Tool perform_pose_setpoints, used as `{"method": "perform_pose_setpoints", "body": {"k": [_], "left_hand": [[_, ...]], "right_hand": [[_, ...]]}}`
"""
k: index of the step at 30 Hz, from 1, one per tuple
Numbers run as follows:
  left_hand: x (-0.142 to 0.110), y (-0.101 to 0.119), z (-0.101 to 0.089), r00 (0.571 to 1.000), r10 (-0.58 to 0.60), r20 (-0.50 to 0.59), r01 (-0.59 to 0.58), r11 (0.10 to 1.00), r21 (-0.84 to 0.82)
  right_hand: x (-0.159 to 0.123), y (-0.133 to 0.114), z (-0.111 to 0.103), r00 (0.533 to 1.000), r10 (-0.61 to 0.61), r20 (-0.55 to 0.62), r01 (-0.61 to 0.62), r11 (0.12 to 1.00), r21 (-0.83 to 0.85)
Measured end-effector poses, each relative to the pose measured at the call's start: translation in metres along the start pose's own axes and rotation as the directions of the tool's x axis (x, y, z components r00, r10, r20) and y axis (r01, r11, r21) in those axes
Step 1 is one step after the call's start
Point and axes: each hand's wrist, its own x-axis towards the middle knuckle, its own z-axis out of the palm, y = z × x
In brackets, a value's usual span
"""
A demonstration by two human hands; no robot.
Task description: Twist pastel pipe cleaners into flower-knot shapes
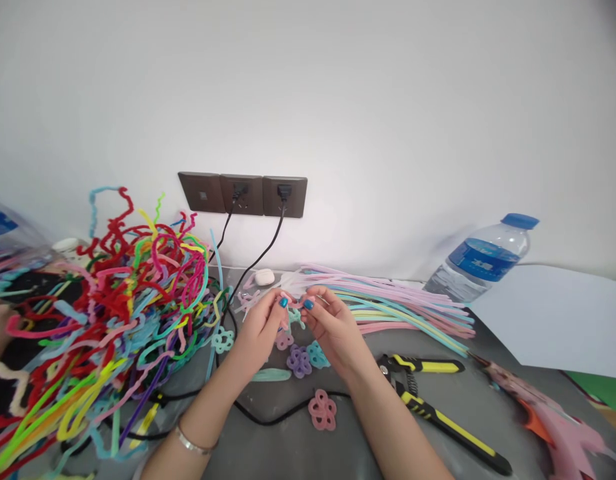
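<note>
Both of my hands meet at the middle of the grey table, thumbs and fingers pinched close together. Between them runs a short pink pipe cleaner, bent and partly hidden by the fingertips. My left hand grips one end, my right hand the other. Just below lie finished pipe-cleaner flowers: a purple flower, a blue flower and a mint flower further left. Nearer me, between the forearms, is a pink flower. A pale green strip rests beside my left wrist.
A tangled heap of coloured pipe cleaners fills the left. Straight pastel pipe cleaners lie behind my right hand. At right are yellow-black pliers, a pink glue gun, a water bottle and white paper. Black cables cross the table.
</note>
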Motion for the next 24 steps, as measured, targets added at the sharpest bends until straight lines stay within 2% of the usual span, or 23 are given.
{"method": "perform_pose_setpoints", "body": {"k": [2,4,7,10,13,17,21,24], "left_hand": [[-0.001,0.0,0.003,1.0,-0.011,-0.014,0.01,1.0,-0.029],[-0.001,0.0,0.006,0.999,-0.019,-0.042,0.017,0.998,-0.054],[-0.001,0.001,0.006,0.994,-0.01,-0.108,0.006,0.999,-0.036],[0.0,0.002,0.003,0.992,0.013,-0.123,-0.012,1.0,0.011],[0.0,0.002,0.001,0.997,0.013,-0.076,-0.01,0.999,0.038],[0.0,0.002,-0.002,1.0,0.01,0.024,-0.012,0.996,0.086],[-0.002,0.006,-0.003,0.995,0.069,0.077,-0.085,0.971,0.225],[-0.004,0.01,-0.002,0.988,0.112,0.106,-0.141,0.934,0.328]], "right_hand": [[0.0,0.003,0.003,0.999,0.041,-0.015,-0.04,0.997,0.073],[-0.001,0.005,0.005,0.999,0.048,-0.013,-0.047,0.996,0.07],[-0.002,0.007,0.006,1.0,-0.029,-0.007,0.029,0.999,-0.042],[-0.003,0.006,0.004,0.991,-0.134,0.012,0.134,0.972,-0.19],[-0.004,0.002,0.001,0.981,-0.189,0.05,0.196,0.934,-0.299],[-0.002,-0.001,-0.002,0.975,-0.219,0.023,0.216,0.93,-0.299],[-0.002,0.001,-0.002,0.97,-0.24,-0.029,0.219,0.925,-0.31],[-0.004,0.001,-0.001,0.948,-0.319,0.006,0.294,0.865,-0.406]]}}
